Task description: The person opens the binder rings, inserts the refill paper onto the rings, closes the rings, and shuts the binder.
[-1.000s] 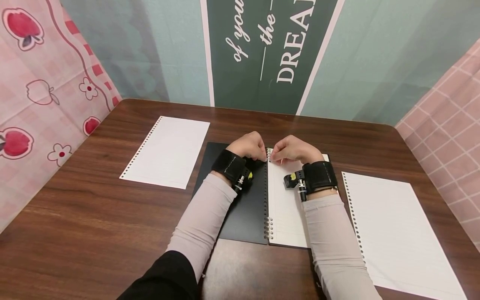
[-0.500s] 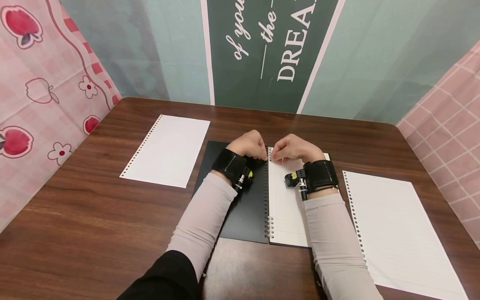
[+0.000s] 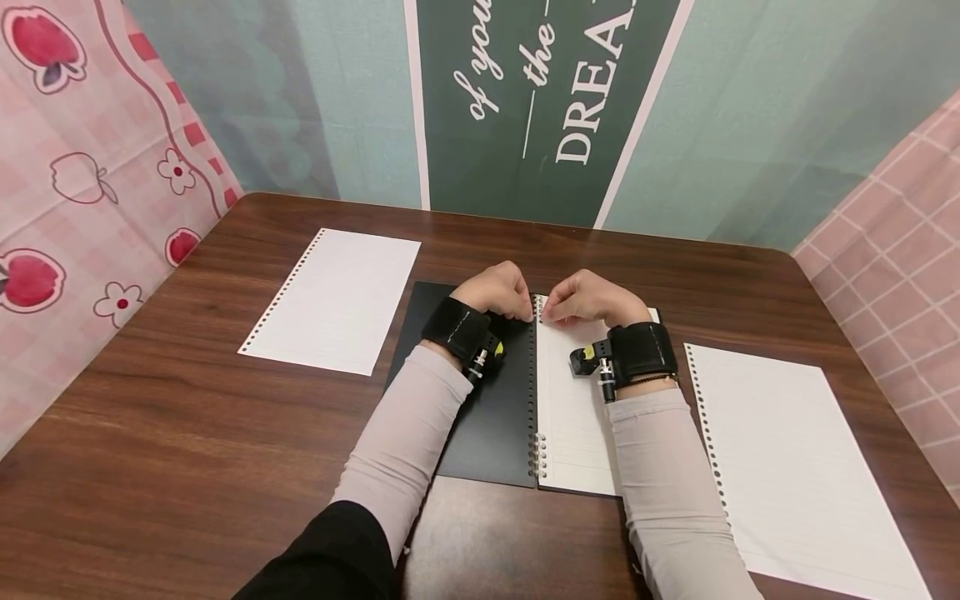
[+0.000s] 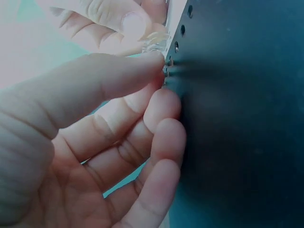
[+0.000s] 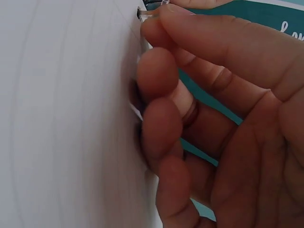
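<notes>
An open loose-leaf notebook lies in the middle of the table, its black cover on the left and lined paper on the right. Clear plastic binder rings join the two at the top and bottom of the spine. At the top, my left hand pinches the upper binder rings between thumb and index finger. Facing it, my right hand pinches the same rings from the paper side, its other fingers curled against the page edge. The lower binder rings stand free of both hands.
One loose punched sheet lies at the back left of the brown wooden table. Another punched sheet lies on the right, close beside the right forearm. Printed cloths hang behind and at both sides.
Both hands stay at the upper rings with barely any visible movement. The head view shifts slightly.
</notes>
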Tool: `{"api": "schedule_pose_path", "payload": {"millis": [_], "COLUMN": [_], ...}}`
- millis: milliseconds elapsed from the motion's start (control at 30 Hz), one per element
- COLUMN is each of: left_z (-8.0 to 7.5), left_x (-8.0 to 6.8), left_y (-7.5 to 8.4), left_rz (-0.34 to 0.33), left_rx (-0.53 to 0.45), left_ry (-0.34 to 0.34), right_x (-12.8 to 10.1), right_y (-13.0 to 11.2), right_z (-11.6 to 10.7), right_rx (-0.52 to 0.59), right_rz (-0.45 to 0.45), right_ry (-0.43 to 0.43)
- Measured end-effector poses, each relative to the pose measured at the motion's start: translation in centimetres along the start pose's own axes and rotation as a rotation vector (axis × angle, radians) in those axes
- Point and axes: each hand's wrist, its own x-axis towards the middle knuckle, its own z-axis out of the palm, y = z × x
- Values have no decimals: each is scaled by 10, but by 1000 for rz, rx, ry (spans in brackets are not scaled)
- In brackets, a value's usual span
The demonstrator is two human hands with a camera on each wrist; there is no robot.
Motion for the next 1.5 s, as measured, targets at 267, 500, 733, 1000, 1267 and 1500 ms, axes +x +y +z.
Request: {"api": "schedule_pose_path", "payload": {"millis": [267, 500, 733, 1000, 1267, 1500], "left_z": [-1, 3, 6, 7, 8, 8], "left_x": [-4, -2, 0, -1, 1, 1], "left_y": [5, 9, 9, 8, 6, 6], "left_rz": [-22, -97, -123, -121, -144, -146], "left_rx": [-11, 48, 53, 45, 40, 30], "left_ry": [-8, 40, 52, 65, 63, 55], "right_x": [4, 8, 9, 8, 9, 10], "right_y": [0, -2, -3, -7, -7, -7], "right_z": [4, 8, 10, 11, 13, 12], "right_rx": [72, 119, 89, 45, 27, 21], "right_rz": [52, 108, 129, 131, 137, 144], "right_ry": [121, 190, 209, 213, 212, 218]}}
